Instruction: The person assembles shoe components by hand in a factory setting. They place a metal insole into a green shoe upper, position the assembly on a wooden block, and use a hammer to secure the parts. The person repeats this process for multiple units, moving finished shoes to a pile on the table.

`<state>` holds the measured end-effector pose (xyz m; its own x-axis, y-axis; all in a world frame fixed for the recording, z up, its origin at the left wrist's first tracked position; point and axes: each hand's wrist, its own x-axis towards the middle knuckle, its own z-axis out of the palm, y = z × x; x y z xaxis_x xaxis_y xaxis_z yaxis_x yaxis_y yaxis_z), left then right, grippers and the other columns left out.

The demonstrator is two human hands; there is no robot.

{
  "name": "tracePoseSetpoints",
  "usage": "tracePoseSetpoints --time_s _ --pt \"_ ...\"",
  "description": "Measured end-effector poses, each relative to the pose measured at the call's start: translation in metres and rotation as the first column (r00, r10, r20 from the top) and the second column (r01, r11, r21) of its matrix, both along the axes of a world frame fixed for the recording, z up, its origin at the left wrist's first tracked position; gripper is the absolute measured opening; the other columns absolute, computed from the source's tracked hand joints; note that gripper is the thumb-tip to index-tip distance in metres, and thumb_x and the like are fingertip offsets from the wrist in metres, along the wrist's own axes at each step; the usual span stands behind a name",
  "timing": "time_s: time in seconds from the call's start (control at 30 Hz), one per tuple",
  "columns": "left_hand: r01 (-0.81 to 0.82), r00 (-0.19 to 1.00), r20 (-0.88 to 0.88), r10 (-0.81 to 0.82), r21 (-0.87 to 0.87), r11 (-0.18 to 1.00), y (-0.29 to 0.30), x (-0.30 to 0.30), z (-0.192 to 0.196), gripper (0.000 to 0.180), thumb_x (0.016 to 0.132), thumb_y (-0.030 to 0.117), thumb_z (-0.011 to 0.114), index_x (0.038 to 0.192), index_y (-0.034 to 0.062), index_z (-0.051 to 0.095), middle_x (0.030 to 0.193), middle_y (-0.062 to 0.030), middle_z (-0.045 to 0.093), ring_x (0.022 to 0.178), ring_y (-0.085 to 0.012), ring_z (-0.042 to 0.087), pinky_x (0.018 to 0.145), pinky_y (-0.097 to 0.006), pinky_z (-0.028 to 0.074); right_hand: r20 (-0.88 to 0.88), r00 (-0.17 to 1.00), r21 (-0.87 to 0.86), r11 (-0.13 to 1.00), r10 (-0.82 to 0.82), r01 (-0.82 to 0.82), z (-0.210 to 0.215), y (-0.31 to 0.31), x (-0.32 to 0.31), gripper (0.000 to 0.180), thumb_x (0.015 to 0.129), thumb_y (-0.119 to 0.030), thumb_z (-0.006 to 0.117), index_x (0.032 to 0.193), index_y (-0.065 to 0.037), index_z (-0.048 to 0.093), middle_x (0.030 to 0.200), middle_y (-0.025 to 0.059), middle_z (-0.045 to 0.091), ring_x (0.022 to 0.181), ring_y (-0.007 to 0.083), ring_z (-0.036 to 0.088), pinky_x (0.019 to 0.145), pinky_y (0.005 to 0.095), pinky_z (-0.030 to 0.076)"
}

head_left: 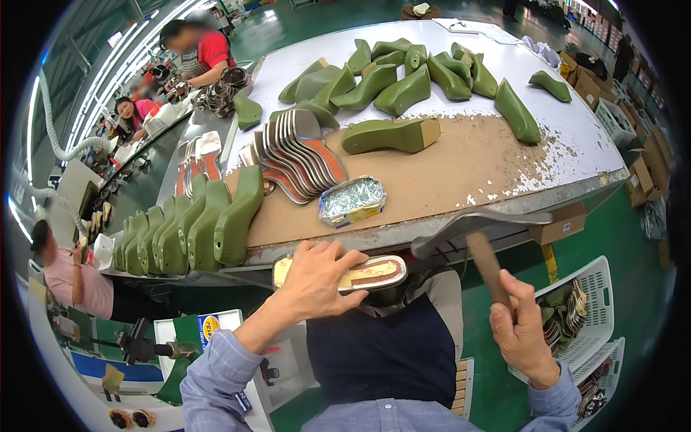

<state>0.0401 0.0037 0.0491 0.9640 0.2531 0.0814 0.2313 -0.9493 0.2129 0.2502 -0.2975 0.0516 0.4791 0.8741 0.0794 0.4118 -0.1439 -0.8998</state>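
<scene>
- At the surface [461,180] edge, your left hand [317,277] presses fingers flat over the insole-topped shoe last [374,273] on your lap: rigid, heavy; hold its sides.
- Your right hand [522,324] wraps fingers round the hammer [479,237] handle.

Pretty typical factory floor: shiny green painted floor [619,237] all around, with a big white worktable [504,57] in the middle whose paint is worn down to bare brown near the front edge. Cardboard boxes [637,176] sit stacked along the right side, and 2 white plastic baskets [601,284] stand on the floor at lower right. On the left runs a long second bench [147,183] with 3 other people working beside it. Long strip lights [147,39] glare overhead at upper left, and a white ribbed hose [61,140] loops down there too.
</scene>
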Motion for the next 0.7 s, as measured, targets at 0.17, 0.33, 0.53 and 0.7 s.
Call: tracePoseSetpoints --time_s 0.17,0.33,0.53,0.7 --pt "-0.018 0.999 0.029 0.018 0.003 1.0 -0.001 -0.005 -0.005 0.052 0.078 0.046 0.079 0.12 0.0164 0.067 0.097 -0.0088 0.06 0.094 -0.0282 0.061 0.087 -0.043 0.041 0.348 0.937 0.196 0.976 0.017 -0.09 0.037 0.018 0.009 0.051 0.098 -0.007 0.064 0.145 0.0 0.046 0.1 0.0168 0.068 0.083 0.0267 0.068 0.076 0.0347 0.055" --pt "-0.016 1.0 -0.007 0.016 0.009 1.0 -0.005 0.001 0.001 0.052 0.079 0.045 0.08 0.118 0.013 0.068 0.1 -0.0102 0.061 0.099 -0.0291 0.061 0.088 -0.042 0.042 0.575 0.799 0.326 0.945 -0.174 -0.03 0.024 0.02 0.012 0.053 0.1 -0.012 0.062 0.149 -0.004 0.042 0.088 0.0139 0.067 0.07 0.0276 0.066 0.06 0.0375 0.051" --pt "-0.042 0.999 -0.025 0.043 0.029 0.999 -0.004 -0.005 -0.001 0.051 0.08 0.046 0.079 0.116 0.0128 0.067 0.099 -0.01 0.06 0.097 -0.0292 0.06 0.086 -0.042 0.043 0.492 0.863 0.116 0.974 0.116 -0.197 0.063 0.059 0.004 0.046 0.095 -0.003 0.066 0.139 -0.001 0.054 0.128 0.025 0.066 0.109 0.0417 0.069 0.086 0.0427 0.058" --pt "-0.016 1.0 -0.015 0.016 0.014 1.0 -0.004 -0.002 0.001 0.051 0.08 0.045 0.079 0.116 0.0128 0.066 0.099 -0.0098 0.06 0.097 -0.0292 0.06 0.085 -0.043 0.043 0.768 0.602 0.256 0.966 -0.217 0.021 0.046 0.023 0.001 0.049 0.099 -0.007 0.059 0.147 -0.005 0.048 0.123 0.02 0.065 0.111 0.0335 0.065 0.095 0.0409 0.052"
